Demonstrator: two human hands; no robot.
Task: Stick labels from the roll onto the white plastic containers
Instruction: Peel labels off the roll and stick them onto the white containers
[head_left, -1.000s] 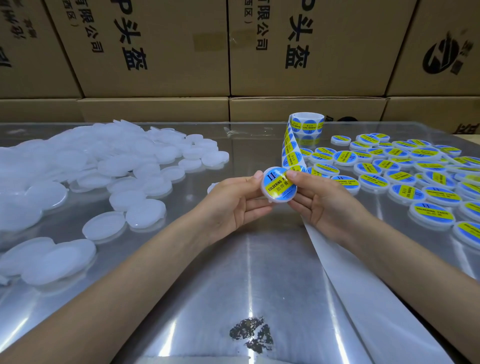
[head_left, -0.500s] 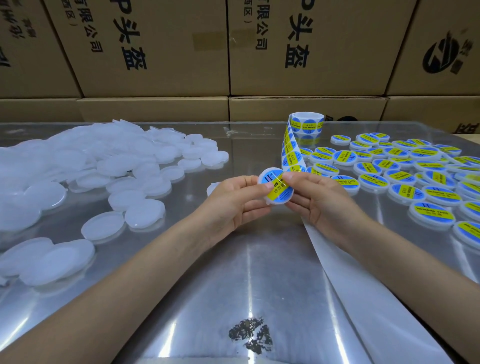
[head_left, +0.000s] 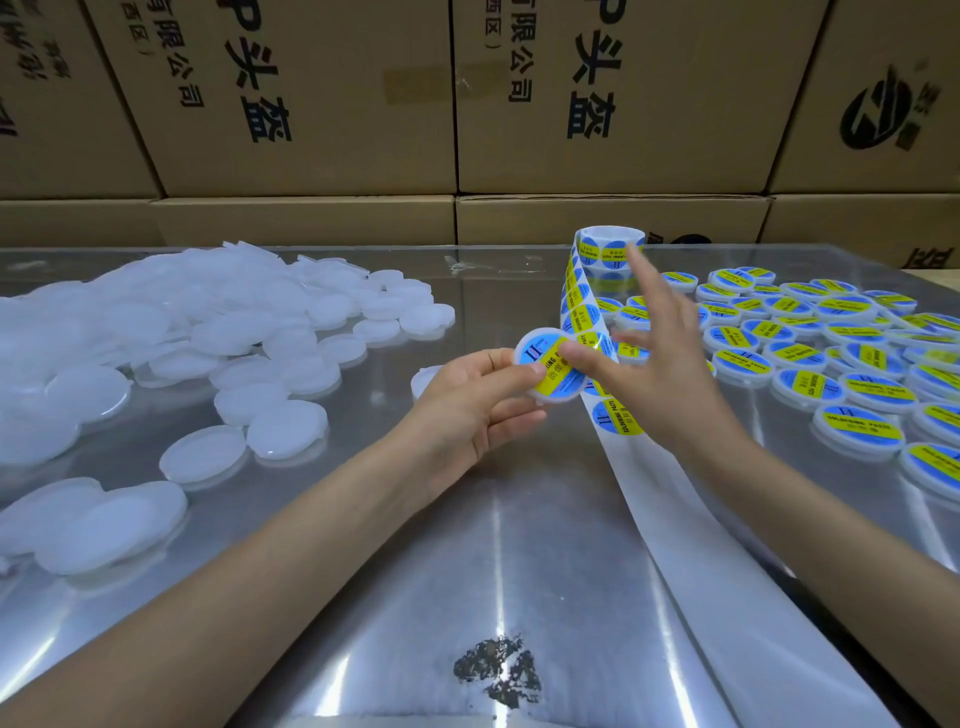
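Stacked cardboard boxes (head_left: 322, 93) with black printed characters fill the top of the frame, right behind my shiny metal table (head_left: 493, 571), which has a dark scuffed patch near the bottom centre. At the left of the frame lies a loose heap of unlabelled white containers (head_left: 171, 332); at the right lie the labelled containers (head_left: 810, 358), each with a blue and yellow sticker. Upright at the top centre of the table is the label roll (head_left: 610, 249), and its strip (head_left: 582, 306) runs down toward me, turning into bare backing paper (head_left: 691, 545) that crosses the lower right of the frame. My left hand (head_left: 467, 405) pinches one container (head_left: 550, 369) at the centre, tilted up toward me, a label already on its face. My right hand (head_left: 654, 374) is spread with straight fingers, thumb pressing that label, the other fingers blurred and covering part of the strip and some labelled containers behind.
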